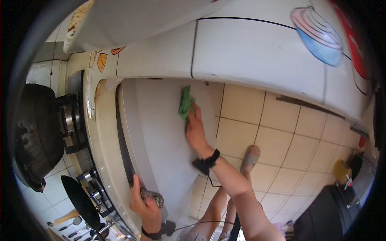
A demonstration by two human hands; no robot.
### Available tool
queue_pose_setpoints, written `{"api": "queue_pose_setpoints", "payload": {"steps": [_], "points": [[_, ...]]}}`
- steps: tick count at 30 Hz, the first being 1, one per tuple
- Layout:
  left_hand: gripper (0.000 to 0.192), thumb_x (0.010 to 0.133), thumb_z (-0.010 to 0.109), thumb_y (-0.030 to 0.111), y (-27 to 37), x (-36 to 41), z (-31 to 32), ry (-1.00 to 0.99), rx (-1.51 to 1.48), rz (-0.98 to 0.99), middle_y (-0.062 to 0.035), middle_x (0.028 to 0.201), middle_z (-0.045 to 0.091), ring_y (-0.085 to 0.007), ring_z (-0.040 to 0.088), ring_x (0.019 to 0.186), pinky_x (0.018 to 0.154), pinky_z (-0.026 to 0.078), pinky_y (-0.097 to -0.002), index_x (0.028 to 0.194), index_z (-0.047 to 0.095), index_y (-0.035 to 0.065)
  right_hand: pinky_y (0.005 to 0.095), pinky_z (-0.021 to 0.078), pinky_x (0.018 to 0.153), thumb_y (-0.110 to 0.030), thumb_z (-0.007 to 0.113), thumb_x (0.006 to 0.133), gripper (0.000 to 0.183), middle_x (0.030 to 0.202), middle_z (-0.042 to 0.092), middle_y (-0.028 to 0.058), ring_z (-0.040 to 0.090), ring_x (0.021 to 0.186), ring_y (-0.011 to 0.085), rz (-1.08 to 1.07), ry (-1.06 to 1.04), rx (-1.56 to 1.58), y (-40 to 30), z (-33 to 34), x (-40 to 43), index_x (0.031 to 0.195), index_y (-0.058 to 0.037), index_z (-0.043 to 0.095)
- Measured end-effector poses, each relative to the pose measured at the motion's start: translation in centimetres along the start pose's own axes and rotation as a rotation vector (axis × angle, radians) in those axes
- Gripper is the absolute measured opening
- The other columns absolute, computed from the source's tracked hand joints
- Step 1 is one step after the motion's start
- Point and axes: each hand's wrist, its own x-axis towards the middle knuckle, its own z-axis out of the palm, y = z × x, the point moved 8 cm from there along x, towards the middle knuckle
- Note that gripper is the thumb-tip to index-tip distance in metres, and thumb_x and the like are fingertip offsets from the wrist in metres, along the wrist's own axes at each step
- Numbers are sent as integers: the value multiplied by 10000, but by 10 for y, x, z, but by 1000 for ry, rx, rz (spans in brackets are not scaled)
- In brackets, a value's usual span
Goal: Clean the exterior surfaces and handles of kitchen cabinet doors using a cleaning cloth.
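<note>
A crumpled green cloth (186,104) is pressed by my right hand (196,128) against a pale, smooth cabinet door (169,126) below the counter. My left hand (146,205) is lower in the view, near the door's top edge. It holds a metal scouring pad (153,198), partly hidden by the fingers. Black bands with small dark devices and a thin cable are on both wrists.
Left, a gas stove (72,120) carries a blackened wok (37,135); a dark lid (80,201) and utensils (72,224) lie lower. White tiled counter (247,48) runs across the top. Tiled floor (271,138) holds a slippered foot (251,156). A dark appliance (322,214) stands lower right.
</note>
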Motion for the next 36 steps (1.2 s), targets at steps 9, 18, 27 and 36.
{"api": "queue_pose_setpoints", "payload": {"steps": [9, 18, 27, 36], "points": [[566, 695, 374, -20, -7, 5, 1, 35, 25, 46, -248, 988, 613, -334, 636, 881, 777, 498, -346, 1242, 485, -116, 442, 421, 862, -19, 501, 835, 270, 1177, 528, 243, 510, 1054, 368, 511, -617, -771, 251, 22, -36, 1082, 42, 592], [596, 687, 372, -41, 6, 6, -4, 85, 40, 213, -243, 1089, 602, -321, 626, 888, 770, 495, -351, 1273, 476, -83, 408, 310, 1046, 60, 524, 733, 524, 1396, 323, 243, 385, 1194, 413, 546, -191, -188, 151, 23, -204, 1253, 34, 466], [530, 739, 352, -65, 8, -1, 0, 156, 35, 343, -229, 1219, 568, -338, 576, 1090, 953, 432, -374, 1249, 491, -79, 387, 248, 1110, 172, 406, 754, 626, 1442, 249, 247, 258, 1332, 402, 166, -63, 71, 57, 3, -152, 1354, -3, 376], [490, 847, 300, -2, 2, -3, 12, 131, 10, 226, -196, 1351, 473, -264, 435, 1269, 1098, 267, -357, 1308, 442, -90, 421, 321, 1063, 64, 491, 788, 595, 1421, 284, 229, 327, 1257, 399, 433, -8, -102, 274, -6, -26, 1366, -9, 370]]}}
